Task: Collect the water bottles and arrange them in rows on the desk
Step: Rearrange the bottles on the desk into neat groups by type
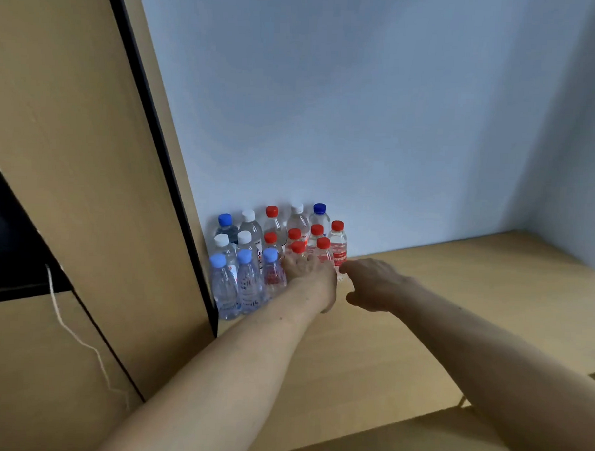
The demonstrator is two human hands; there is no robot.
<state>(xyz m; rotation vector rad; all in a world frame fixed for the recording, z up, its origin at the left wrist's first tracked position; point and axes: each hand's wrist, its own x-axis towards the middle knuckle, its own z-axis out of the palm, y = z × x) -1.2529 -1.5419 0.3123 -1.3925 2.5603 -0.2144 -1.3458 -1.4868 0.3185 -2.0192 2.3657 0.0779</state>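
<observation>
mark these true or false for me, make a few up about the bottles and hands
1. The water bottles stand grouped in the corner, against the wooden panel and the wall. True.
2. Every cap is red. False: there are also caps like the light blue cap and the white cap, plus one dark blue cap.
3. One bottle lies on its side on the desk. False: all the bottles that show stand upright.
4. Both hands are at the red-capped side of the group. True: the left hand is in front of the red caps and the right hand is just right of them.
5. A white cord hangs left of the panel. True.
</observation>
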